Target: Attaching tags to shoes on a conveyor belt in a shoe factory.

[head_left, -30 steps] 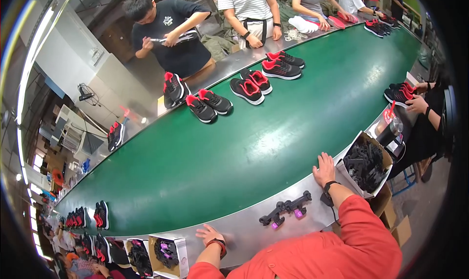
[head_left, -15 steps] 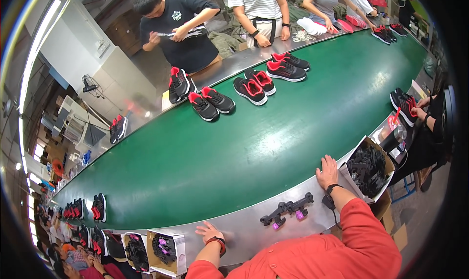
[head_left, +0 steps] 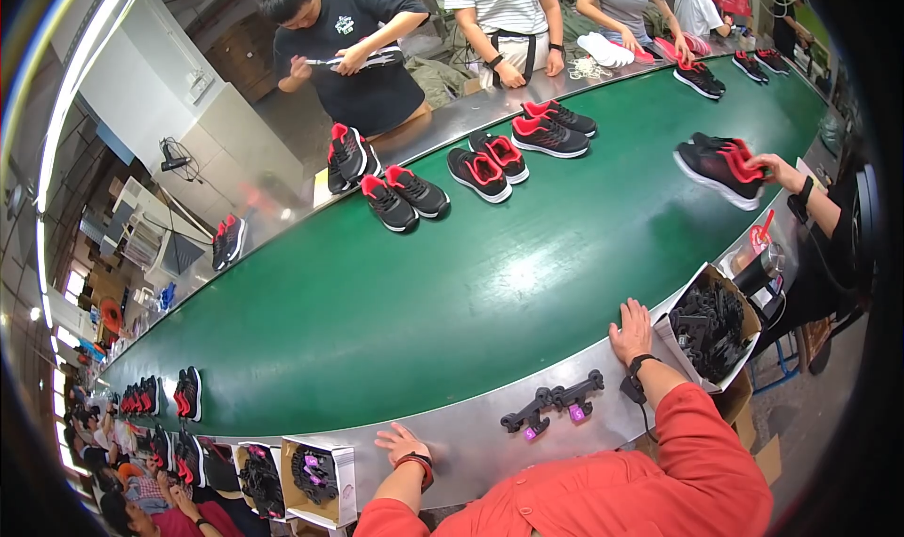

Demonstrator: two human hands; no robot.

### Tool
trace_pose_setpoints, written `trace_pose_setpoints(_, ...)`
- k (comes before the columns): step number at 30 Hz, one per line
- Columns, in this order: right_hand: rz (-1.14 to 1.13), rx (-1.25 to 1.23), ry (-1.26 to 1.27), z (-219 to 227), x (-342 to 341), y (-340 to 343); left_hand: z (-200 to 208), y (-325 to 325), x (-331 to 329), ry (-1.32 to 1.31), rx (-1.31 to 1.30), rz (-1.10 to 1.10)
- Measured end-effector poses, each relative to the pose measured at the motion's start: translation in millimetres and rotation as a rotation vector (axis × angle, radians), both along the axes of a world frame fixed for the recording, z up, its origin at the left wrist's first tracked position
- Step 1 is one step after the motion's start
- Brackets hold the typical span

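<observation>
The black pieces lie on the metal ledge, between the person's two hands and touching neither, with two purple tags on them. The left hand rests on the ledge to their left, fingers spread, gripping nothing. The right hand lies palm down by the belt's edge, fingers extended and slightly parted — it grips nothing either. A red band circles the left wrist, a black band the right.

Just beside the right hand, an open box is heaped with black parts. Left of the left hand, another box holds black parts with purple bits among them.

Beyond the ledge runs the green belt. Along its far side sit black shoes with red linings: a near pair, a middle pair and a farther pair. At the right, a co-worker's hand pinches held shoes by their red collars — whether these touch the belt I cannot tell. A cup with a red straw stands near that arm. Across the belt, a person in a dark tee holds a long thing too blurred to name.
</observation>
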State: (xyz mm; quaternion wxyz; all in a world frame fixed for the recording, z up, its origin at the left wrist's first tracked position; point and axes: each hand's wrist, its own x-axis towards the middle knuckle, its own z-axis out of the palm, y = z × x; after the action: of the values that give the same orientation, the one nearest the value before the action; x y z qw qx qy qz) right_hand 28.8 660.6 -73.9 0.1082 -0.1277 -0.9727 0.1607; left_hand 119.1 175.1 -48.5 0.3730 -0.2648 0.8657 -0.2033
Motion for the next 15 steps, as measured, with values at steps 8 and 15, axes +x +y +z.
trace_pose_setpoints(8, -0.006, -0.009, -0.008, -0.1, -0.2, -0.4, 2.7, -0.1, 0.5, 0.019, 0.019, 0.001)
trace_pose_setpoints(15, 0.001, -0.008, -0.004, 0.6, -0.1, -0.5, 1.6, 1.0, 0.6, 0.006, 0.007, -0.016)
